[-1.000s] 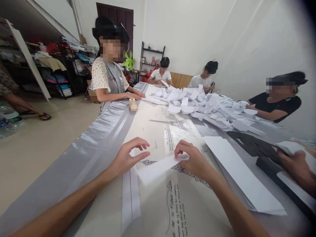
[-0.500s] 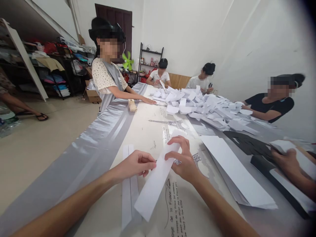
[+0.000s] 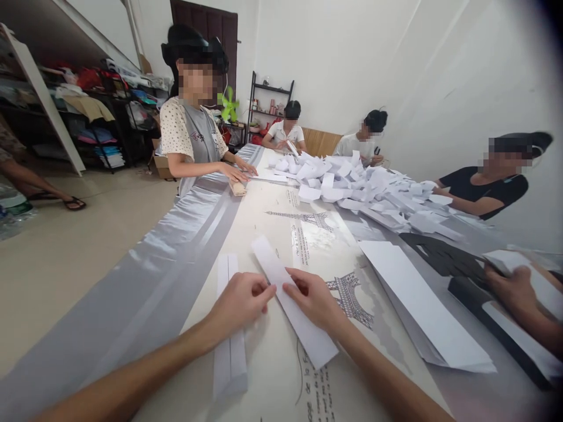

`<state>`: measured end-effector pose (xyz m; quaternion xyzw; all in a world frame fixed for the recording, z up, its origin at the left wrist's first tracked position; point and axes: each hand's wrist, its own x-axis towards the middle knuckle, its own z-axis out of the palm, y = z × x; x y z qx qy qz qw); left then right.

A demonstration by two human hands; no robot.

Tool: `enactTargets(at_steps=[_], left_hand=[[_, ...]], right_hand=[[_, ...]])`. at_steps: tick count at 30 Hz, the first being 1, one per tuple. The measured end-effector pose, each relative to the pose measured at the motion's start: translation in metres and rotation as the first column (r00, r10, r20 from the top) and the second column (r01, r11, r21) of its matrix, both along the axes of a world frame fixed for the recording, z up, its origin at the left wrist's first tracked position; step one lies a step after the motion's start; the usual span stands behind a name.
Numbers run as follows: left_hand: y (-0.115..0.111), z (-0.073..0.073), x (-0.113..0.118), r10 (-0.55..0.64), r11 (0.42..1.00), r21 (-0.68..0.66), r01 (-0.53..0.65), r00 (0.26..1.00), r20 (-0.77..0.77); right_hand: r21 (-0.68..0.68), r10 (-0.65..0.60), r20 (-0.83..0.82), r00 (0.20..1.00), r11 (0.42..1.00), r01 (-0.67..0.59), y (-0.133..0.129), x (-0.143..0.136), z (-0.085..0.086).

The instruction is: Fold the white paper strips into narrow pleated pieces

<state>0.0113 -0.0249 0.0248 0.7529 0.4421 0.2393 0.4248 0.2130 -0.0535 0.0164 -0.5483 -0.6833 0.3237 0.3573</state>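
Observation:
A white folded paper strip (image 3: pixel 303 325) slants between my hands, over the cream table cover with Eiffel Tower drawings (image 3: pixel 259 217). My right hand (image 3: pixel 312 296) pinches it near the middle from the right. At its left edge, the thumb and forefinger of my left hand (image 3: pixel 246 296) are pressed together and touch it. Another white strip (image 3: pixel 231 357), with a crease along its length, lies partly under my left hand. To the right rests a stack of larger white sheets (image 3: pixel 422 305).
A large heap of folded white papers (image 3: pixel 352 187) covers the table's far right. A wooden block (image 3: pixel 237 188) lies near a person's hands (image 3: pixel 237 170) at the far left edge. Another person's hand (image 3: pixel 512 287) holds white paper at the right. Two more people sit behind the heap.
The strip in my hands has turned, its top now leaning left and its lower end right. My right hand has moved lower. The person at the far left has drawn their hands back towards the block.

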Motion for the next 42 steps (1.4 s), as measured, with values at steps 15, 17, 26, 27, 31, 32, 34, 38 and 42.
enactTargets(at_steps=[15, 17, 26, 27, 31, 32, 34, 38, 42], left_hand=[[-0.001, -0.021, 0.000, 0.163, 0.664, 0.678, 0.314, 0.825, -0.541], [0.000, -0.021, -0.001, 0.149, 0.651, 0.682, 0.332, 0.825, -0.544], [0.010, -0.016, -0.010, 0.014, 0.673, 0.656, 0.341, 0.881, -0.473], [0.011, -0.014, -0.012, -0.013, 0.684, 0.644, 0.343, 0.888, -0.459], [0.016, -0.008, -0.018, -0.097, 0.729, 0.588, 0.351, 0.903, -0.418], [0.017, -0.006, -0.020, -0.111, 0.744, 0.568, 0.351, 0.904, -0.412], [0.019, -0.002, -0.024, -0.136, 0.767, 0.533, 0.357, 0.903, -0.408], [0.023, 0.003, -0.027, -0.098, 0.733, 0.557, 0.389, 0.872, -0.480], [0.020, -0.002, -0.021, 0.136, 0.602, 0.709, 0.367, 0.828, -0.544]], right_hand=[[0.152, 0.028, 0.425, 0.905, 0.983, -0.102, -0.012, -0.004, -0.004], [0.138, 0.037, 0.337, 0.941, 0.986, -0.088, -0.013, -0.003, -0.001], [0.052, 0.139, -0.009, 0.990, 0.989, -0.139, -0.014, -0.003, 0.014], [0.039, 0.168, -0.010, 0.986, 0.985, -0.167, -0.014, -0.004, 0.014], [-0.003, 0.248, 0.003, 0.969, 0.969, -0.248, -0.018, -0.005, 0.012], [-0.014, 0.252, 0.043, 0.967, 0.968, -0.252, -0.019, -0.005, 0.011], [-0.025, 0.259, 0.162, 0.952, 0.966, -0.258, -0.020, -0.006, 0.009], [0.022, 0.256, 0.351, 0.900, 0.959, -0.281, -0.020, -0.007, 0.001], [0.130, 0.235, 0.439, 0.867, 0.938, -0.320, -0.019, -0.011, -0.010]])
